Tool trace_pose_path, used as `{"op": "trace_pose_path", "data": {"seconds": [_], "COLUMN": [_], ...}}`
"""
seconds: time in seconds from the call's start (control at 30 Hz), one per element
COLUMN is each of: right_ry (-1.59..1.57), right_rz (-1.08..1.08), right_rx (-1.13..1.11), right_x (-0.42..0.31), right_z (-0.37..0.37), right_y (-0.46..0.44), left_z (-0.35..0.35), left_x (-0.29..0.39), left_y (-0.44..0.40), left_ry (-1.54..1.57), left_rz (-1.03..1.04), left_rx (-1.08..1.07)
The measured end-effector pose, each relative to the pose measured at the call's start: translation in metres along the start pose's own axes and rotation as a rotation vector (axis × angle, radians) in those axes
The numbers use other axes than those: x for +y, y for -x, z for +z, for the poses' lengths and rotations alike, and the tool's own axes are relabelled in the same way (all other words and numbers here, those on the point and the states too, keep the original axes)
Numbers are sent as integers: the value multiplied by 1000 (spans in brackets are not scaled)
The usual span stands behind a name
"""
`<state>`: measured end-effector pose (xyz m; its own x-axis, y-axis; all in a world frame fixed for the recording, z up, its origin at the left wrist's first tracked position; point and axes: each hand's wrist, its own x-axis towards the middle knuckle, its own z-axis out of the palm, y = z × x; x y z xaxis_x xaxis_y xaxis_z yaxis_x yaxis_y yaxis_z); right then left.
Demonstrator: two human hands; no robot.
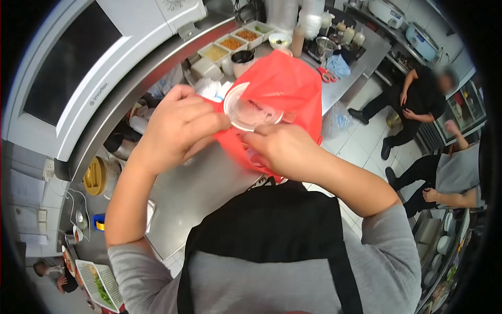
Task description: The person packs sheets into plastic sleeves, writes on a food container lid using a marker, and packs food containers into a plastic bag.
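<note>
A red plastic bag (293,78) is in front of me over the steel counter. In its opening a round container with a clear lid (251,111) shows, with dark handwriting on the lid. My left hand (183,128) has its fingers curled at the bag's left edge, close to the lid's rim. My right hand (282,149) pinches the bag's near edge, its fingertips by the lower rim of the lid. White crumpled paper or plastic (213,90) lies just beyond my left fingers. The bag hides the container's lower part.
Food trays (230,44) line the counter's back, near a dark pot (242,60). Red scissors (327,75) and a blue cloth (338,66) lie to the right. A white appliance (89,78) stands left. Two people (418,94) are on the right; another (52,272) is lower left.
</note>
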<state>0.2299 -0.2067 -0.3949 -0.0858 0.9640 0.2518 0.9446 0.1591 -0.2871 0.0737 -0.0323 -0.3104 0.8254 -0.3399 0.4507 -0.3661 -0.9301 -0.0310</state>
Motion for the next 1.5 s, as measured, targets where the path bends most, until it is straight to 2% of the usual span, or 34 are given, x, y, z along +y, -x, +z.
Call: {"op": "trace_pose_path", "data": {"seconds": [0.03,0.07,0.1,0.13,0.2,0.23,0.3,0.37,0.4,0.43,0.5,0.53,0.57,0.63,0.67,0.77,0.8,0.83,0.87,0.97,1.1,1.17,1.23,1.27,1.3,1.33,1.37,1.43,1.47,1.5], "right_ry": [176,344,506,550,425,259,-306,-1416,-1477,-1536,-1769,-1829,-1889,-1869,-1857,-1447,-1395,-1375,-1355,-1370,-1348,-1377,-1265,-1207,-1219,-1070,-995,-840,-885,-1304], "right_rz": [-6,-8,-10,72,273,386,528,494,490,488,30,-85,-201,-105,-60,135,162,129,95,75,63,-12,305,327,365,395,252,397,432,194], "right_rx": [194,386,576,582,386,184,354,567,597,627,374,375,374,471,529,770,630,655,680,642,588,486,529,554,423,457,383,344,405,485], "right_x": [7,16,26,45,97,119,137,159,152,148,192,196,190,169,162,118,140,141,140,115,100,100,65,54,53,35,65,50,61,55], "right_z": [-7,-12,-16,-10,3,0,-29,-63,-86,-105,-138,-162,-191,-223,-229,-196,-201,-208,-219,-238,-208,-192,-182,-173,-167,-158,-131,-121,-106,-93], "right_y": [-3,-7,-12,-16,-20,-19,-16,-15,-13,-10,4,12,15,21,26,11,8,4,0,-7,-25,-24,-19,-18,-18,-16,-34,-44,-56,-62], "left_z": [-3,-12,-15,-17,-20,-24,-27,-25,-21,-16,-7,-27,-33,-37,-32,-12,-9,-10,-18,-61,-72,-60,-49,-38,-24,-9,5,28,30,33], "left_x": [3,9,10,9,-4,-12,-22,-26,-29,-40,-57,-37,-46,-65,-66,-74,-85,-89,-94,-74,-44,-20,-6,-3,1,7,10,5,8,3], "left_y": [-2,-4,-6,-5,2,3,-3,-11,-14,-17,-26,-39,-43,-39,-38,-42,-40,-43,-48,-77,-88,-83,-78,-77,-78,-82,-87,-93,-98,-99], "left_ry": [31,40,-97,-232,-481,-535,-635,-696,-720,-598,-346,168,308,743,807,1073,1205,1338,1408,1160,869,758,720,602,485,551,614,607,643,664], "left_rz": [-20,-95,-76,-64,-40,-107,-189,-327,-399,-487,-656,-862,-889,-650,-635,-585,-580,-577,-491,-310,-512,-457,-649,-639,-622,-563,-492,-377,-438,-474], "left_rx": [-17,-128,-144,-163,-177,-163,172,189,196,243,347,446,574,672,671,671,674,674,717,879,552,489,500,470,438,419,397,428,460,499]}}
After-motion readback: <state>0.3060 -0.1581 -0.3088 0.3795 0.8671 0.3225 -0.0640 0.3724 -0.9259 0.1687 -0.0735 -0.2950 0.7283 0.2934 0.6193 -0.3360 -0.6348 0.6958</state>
